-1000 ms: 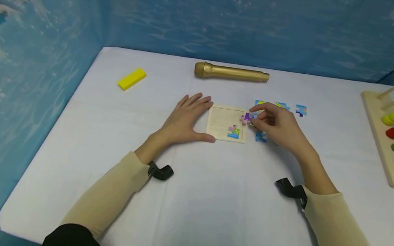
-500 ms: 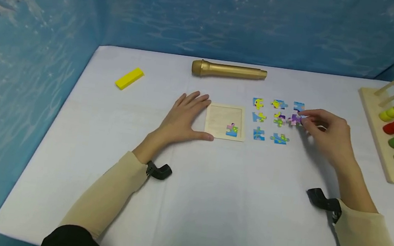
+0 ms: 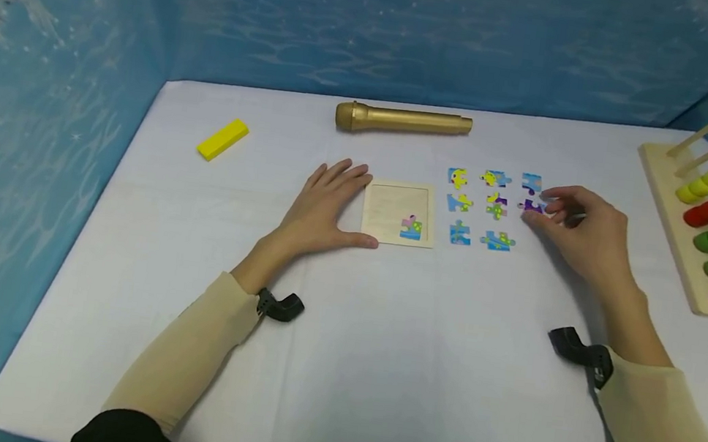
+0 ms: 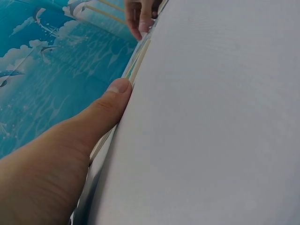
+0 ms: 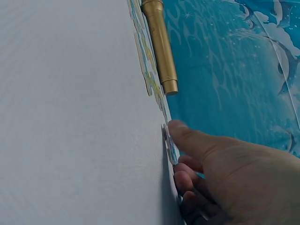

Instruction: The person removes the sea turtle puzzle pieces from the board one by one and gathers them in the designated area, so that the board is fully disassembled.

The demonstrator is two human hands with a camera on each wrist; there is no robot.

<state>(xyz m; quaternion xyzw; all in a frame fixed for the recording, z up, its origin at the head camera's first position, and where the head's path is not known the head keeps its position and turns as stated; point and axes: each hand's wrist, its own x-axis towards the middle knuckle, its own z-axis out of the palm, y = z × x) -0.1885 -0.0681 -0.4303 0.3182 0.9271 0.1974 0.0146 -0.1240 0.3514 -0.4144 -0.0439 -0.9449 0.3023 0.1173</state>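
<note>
My left hand [image 3: 328, 207] lies spread on the table, thumb and fingers along the left side of a small square wooden puzzle tray [image 3: 390, 194]. In the tray's lower right corner sits one pink, green and blue puzzle piece [image 3: 411, 228]. My right hand [image 3: 588, 231] pinches a purple puzzle piece [image 3: 531, 206] low at the table, thumb at its near edge and forefinger at its far side. The thumb hides part of it. To its left and behind it lie several loose puzzle pieces [image 3: 496, 209] in loose rows. In the left wrist view the left thumb [image 4: 105, 105] touches the tray's edge.
A gold toy microphone [image 3: 406, 120] lies at the back of the white table. The yellow block [image 3: 222, 139] is at the back left. A wooden bead rack [image 3: 690, 240] with upright pegs stands at the right. Blue cloth [image 3: 417, 30] hangs behind.
My right hand has carried the purple piece from the tray's right edge rightward to the end of the loose pieces. The left hand stays by the tray. The head view shifts slightly.
</note>
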